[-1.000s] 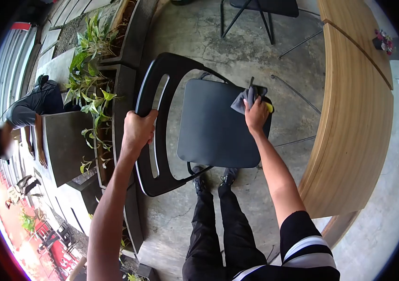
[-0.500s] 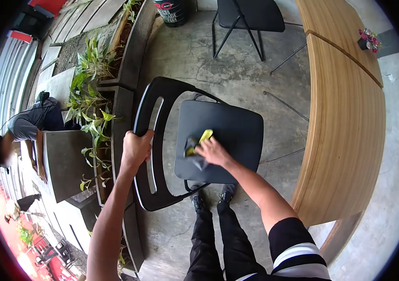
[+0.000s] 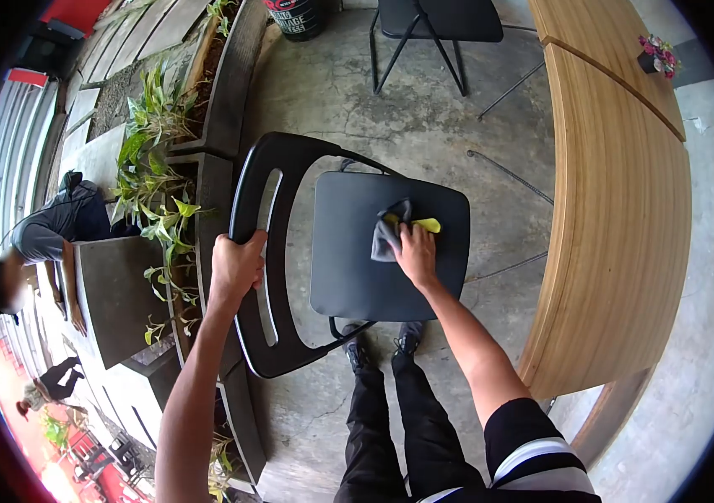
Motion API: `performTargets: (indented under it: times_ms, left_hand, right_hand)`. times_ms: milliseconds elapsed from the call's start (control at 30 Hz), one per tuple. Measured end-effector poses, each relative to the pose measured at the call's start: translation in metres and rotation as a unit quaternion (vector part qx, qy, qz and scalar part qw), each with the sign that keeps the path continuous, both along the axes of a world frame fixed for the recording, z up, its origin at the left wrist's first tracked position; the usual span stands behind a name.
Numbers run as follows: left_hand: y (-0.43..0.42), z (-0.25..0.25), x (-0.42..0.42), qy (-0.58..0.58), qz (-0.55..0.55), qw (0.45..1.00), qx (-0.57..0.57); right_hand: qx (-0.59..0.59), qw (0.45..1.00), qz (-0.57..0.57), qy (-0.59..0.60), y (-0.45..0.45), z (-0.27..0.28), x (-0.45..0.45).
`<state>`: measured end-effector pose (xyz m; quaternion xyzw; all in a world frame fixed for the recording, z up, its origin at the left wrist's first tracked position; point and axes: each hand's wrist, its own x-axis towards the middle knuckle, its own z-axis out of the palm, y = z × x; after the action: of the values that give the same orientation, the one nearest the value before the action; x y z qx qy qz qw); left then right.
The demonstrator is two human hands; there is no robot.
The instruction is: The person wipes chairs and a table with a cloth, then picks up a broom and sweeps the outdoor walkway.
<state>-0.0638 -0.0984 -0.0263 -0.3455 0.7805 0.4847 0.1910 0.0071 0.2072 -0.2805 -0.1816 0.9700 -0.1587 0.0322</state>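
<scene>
A grey concrete floor [image 3: 306,419] is spreading beneath you, with a pale wooden table [image 3: 617,235] standing on your right and a dark planter [image 3: 244,75] running along your left. In the head view, the black chair [image 3: 357,277] is standing between them, just in front of your legs, its backrest [image 3: 290,155] facing the planter. Your left hand [image 3: 238,267] is closing around the backrest beside its long slot, fingers wrapped over the edge. Your right hand [image 3: 416,251] is gathering a grey cloth [image 3: 384,241] with a yellow part [image 3: 428,225] and resting it on the seat, right of centre. The cloth is bunching under your fingertips; spreading it flatter would likely give fuller contact, and long, even strokes out to the rounded corners would suit this flat seat. A firm left grip should be steadying the frame against your push. As for containers, the planter is holding soil and leafy plants [image 3: 164,226]; a small dark pot [image 3: 647,62] on the table is carrying pink flowers [image 3: 663,54]; a black bucket [image 3: 298,23] is standing at the top edge, its contents out of sight. Another person [image 3: 55,226] is leaning beyond the planter.
</scene>
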Motion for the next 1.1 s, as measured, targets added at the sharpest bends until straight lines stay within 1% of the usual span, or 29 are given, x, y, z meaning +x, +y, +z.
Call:
performTargets:
  times_ms: [33, 67, 100, 133, 167, 200, 233, 333, 367, 400, 433, 467, 567, 600, 633, 700, 767, 833, 900, 933, 1033, 1100]
  left_hand:
    - [0.0, 0.0, 0.0, 0.001, 0.0, 1.0, 0.001]
    - [0.001, -0.001, -0.001, 0.004, 0.002, 1.0, 0.003]
    - [0.003, -0.001, -0.002, 0.005, 0.004, 1.0, 0.005]
    - [0.003, 0.0, -0.001, 0.002, 0.006, 1.0, 0.005]
    - [0.003, 0.001, 0.0, 0.0, 0.008, 1.0, 0.004]
    - [0.003, 0.002, -0.001, -0.002, 0.008, 1.0, 0.002]
    - [0.003, 0.002, -0.003, -0.001, 0.006, 1.0, 0.0]
    - [0.001, -0.002, -0.002, -0.003, 0.011, 1.0, 0.012]
    - [0.001, -0.003, -0.004, -0.002, 0.011, 1.0, 0.009]
    - [0.0, -0.004, -0.004, -0.002, 0.01, 1.0, 0.006]
    - [0.0, -0.005, -0.002, -0.004, 0.009, 1.0, 0.003]
    - [0.0, -0.005, -0.002, -0.004, 0.007, 1.0, 0.001]
    - [0.0, -0.005, -0.002, 0.002, 0.01, 1.0, 0.001]
    - [0.001, -0.004, -0.002, 0.004, 0.012, 1.0, 0.003]
    - [0.001, -0.004, -0.002, 0.003, 0.011, 1.0, 0.002]
    - [0.002, -0.003, -0.003, -0.002, 0.015, 1.0, 0.005]
    - [0.002, -0.003, -0.003, -0.005, 0.019, 1.0, 0.009]
    - [0.0, -0.005, -0.002, -0.005, 0.017, 1.0, 0.004]
    - [-0.001, -0.005, -0.002, -0.002, 0.021, 1.0, 0.003]
    - [0.001, -0.005, -0.002, -0.005, 0.023, 1.0, 0.001]
    - [0.002, -0.002, -0.004, -0.004, 0.026, 1.0, -0.004]
    - [0.003, -0.001, -0.005, -0.007, 0.027, 1.0, -0.007]
  right_hand:
    - [0.022, 0.993, -0.11, 0.04, -0.005, -0.001, -0.002]
    - [0.044, 0.972, -0.216, 0.082, -0.009, -0.001, -0.005]
    - [0.049, 0.992, -0.105, 0.04, -0.021, -0.002, 0.009]
    - [0.053, 0.999, 0.005, -0.004, -0.033, -0.009, 0.033]
    - [-0.016, 0.984, 0.177, -0.014, -0.04, -0.026, 0.05]
    - [-0.086, 0.935, 0.343, -0.022, -0.044, -0.045, 0.059]
    - [-0.087, 0.936, 0.342, -0.02, -0.043, -0.044, 0.048]
    - [-0.111, 0.983, 0.138, -0.05, -0.041, -0.021, -0.005]
    - [-0.114, 0.983, 0.138, -0.05, -0.047, -0.017, -0.023]
    - [-0.083, 0.995, -0.059, -0.006, -0.058, -0.015, -0.036]
    - [-0.047, 0.965, -0.255, 0.035, -0.071, -0.018, -0.038]
    - [-0.049, 0.965, -0.255, 0.032, -0.085, -0.017, -0.032]
    - [-0.09, 0.989, -0.102, -0.049, -0.121, -0.029, 0.002]
    - [-0.09, 0.989, -0.102, -0.049, -0.118, -0.029, 0.009]
    - [-0.109, 0.992, -0.01, -0.068, -0.11, -0.03, 0.016]
    - [-0.144, 0.969, 0.173, -0.105, -0.085, -0.031, 0.028]
    - [-0.113, 0.984, 0.122, -0.056, -0.041, -0.021, 0.007]
    - [-0.065, 0.998, -0.014, -0.016, 0.011, -0.001, -0.021]
    - [0.015, 0.984, -0.161, 0.069, 0.054, -0.002, -0.04]
    - [0.016, 0.985, -0.157, 0.07, 0.062, 0.003, -0.043]
    - [0.042, 0.974, -0.223, 0.001, 0.073, 0.016, -0.055]
    - [0.025, 0.971, -0.236, -0.014, 0.043, 0.007, -0.05]
